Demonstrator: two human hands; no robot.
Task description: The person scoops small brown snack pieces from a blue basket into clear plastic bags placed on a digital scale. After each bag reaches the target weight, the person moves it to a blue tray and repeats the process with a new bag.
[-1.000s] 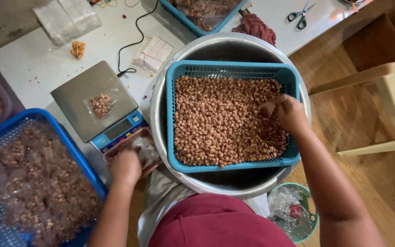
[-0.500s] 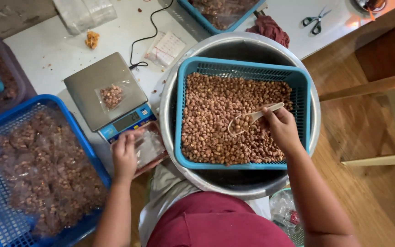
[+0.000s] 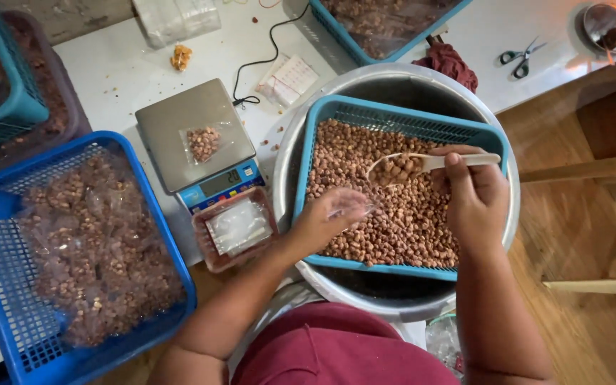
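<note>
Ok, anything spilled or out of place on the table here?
Yes: loose nuts lie scattered on the white table between the scale and the metal basin, and a small crumbly heap sits farther back.

We see reddish-brown peanuts in a teal mesh basket set in a silvery metal basin, a cream spoon, a grey-topped scale with a blue front, a bright blue crate, and a maroon cloth.
</note>
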